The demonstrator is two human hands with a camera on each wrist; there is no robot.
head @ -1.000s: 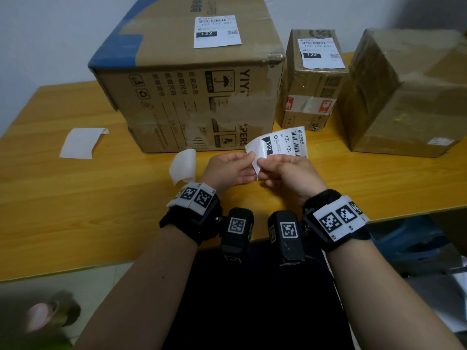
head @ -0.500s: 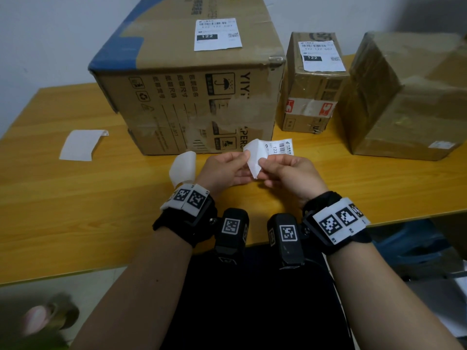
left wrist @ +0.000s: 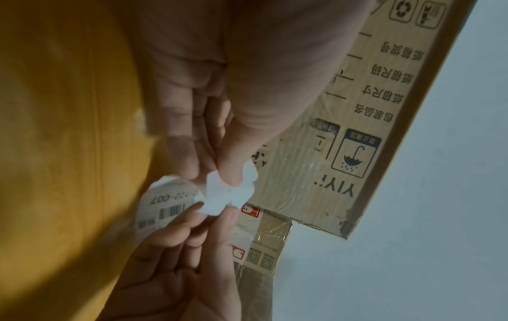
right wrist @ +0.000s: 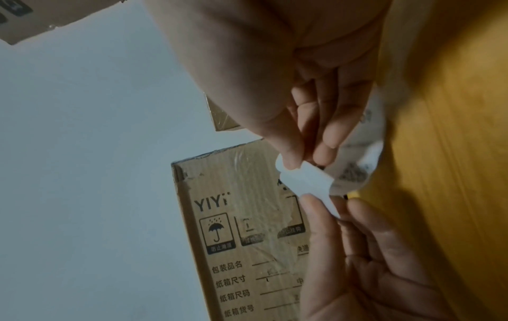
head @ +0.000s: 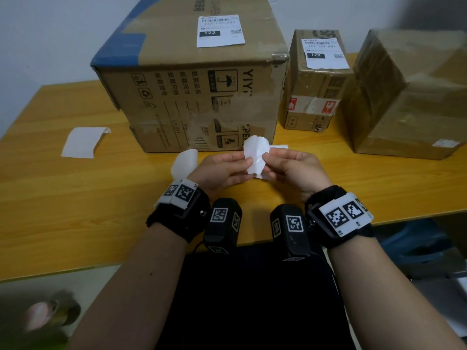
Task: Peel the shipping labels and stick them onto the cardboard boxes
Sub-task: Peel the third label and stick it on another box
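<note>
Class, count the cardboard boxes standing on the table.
3: the large box at left, the small box in the middle, the taped box at right. None appears hidden.

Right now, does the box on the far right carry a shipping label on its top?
No, the right box shows only bare taped cardboard on top.

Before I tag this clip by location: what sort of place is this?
Probably a small parcel-packing spot in an office or home room: taped cardboard boxes bearing shipping labels stand on a wooden desk against a plain wall.
</note>
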